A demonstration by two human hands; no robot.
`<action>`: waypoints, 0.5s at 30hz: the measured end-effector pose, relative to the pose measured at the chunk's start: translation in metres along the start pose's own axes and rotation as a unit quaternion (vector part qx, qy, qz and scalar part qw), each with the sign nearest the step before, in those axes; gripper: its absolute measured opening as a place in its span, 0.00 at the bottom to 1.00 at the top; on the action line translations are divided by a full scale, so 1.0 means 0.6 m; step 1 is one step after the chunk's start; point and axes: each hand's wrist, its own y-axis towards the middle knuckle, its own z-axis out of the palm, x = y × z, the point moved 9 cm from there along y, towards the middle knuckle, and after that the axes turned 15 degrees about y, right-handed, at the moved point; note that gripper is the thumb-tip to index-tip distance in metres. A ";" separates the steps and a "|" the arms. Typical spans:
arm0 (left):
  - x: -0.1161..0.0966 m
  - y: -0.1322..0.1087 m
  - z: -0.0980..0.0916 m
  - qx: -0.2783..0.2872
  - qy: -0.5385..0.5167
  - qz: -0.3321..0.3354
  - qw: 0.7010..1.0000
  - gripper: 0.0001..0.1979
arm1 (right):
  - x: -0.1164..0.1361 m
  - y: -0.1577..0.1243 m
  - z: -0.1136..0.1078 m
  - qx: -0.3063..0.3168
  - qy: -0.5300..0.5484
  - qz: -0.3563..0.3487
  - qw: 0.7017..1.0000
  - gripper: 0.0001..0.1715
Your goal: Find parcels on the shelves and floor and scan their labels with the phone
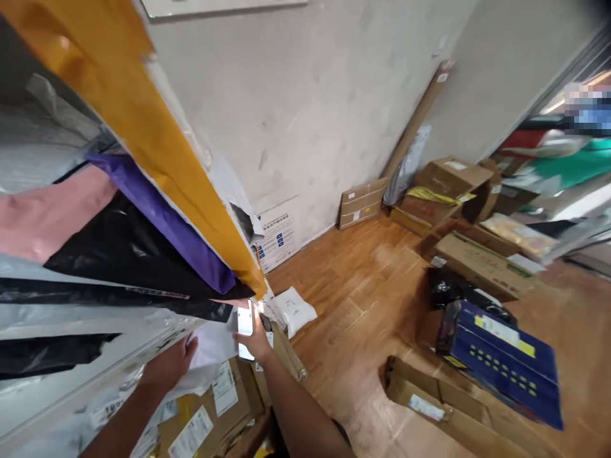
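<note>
My right hand (259, 340) is wrapped round a smartphone (245, 322) with a bright screen, held upright at the edge of a stack of parcels. To its left, my left hand (168, 367) is closed on a pale white mailer bag (212, 348), its thumb on the near side. Just above both hands lie a black mailer bag (138, 248), a purple mailer bag (167, 219) and a pink mailer bag (57, 207). Brown cardboard boxes (248, 385) with white labels sit below the hands.
An orange strip (191, 197) slants along the stack's edge. On the wooden floor (344, 305) lie a white parcel (296, 310), a blue box (506, 362) and an open carton (443, 407). More cartons (443, 184) stand along the wall (305, 114).
</note>
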 end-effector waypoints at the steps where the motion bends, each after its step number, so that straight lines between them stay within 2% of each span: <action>1: -0.013 -0.007 -0.014 -0.011 0.034 0.013 0.999 0.20 | 0.003 0.003 -0.004 0.004 -0.004 0.009 1.000 0.47; 4: -0.037 -0.033 -0.060 -0.059 0.155 0.069 0.984 0.24 | 0.000 0.008 -0.008 0.022 -0.003 0.050 0.998 0.47; 7: -0.026 -0.052 -0.081 -0.082 0.215 0.102 0.968 0.28 | -0.011 -0.006 -0.011 0.039 0.024 0.093 0.995 0.54; 9: -0.009 -0.058 -0.077 -0.071 0.228 0.096 0.966 0.30 | -0.020 -0.031 -0.018 0.040 0.047 0.115 0.991 0.54; 13: 0.011 -0.066 -0.050 0.000 0.239 0.054 0.969 0.30 | -0.050 -0.105 -0.045 0.003 0.091 0.173 0.981 0.38; 15: 0.011 -0.071 -0.044 0.020 0.246 0.032 0.969 0.31 | -0.067 -0.141 -0.061 -0.025 0.113 0.206 0.972 0.38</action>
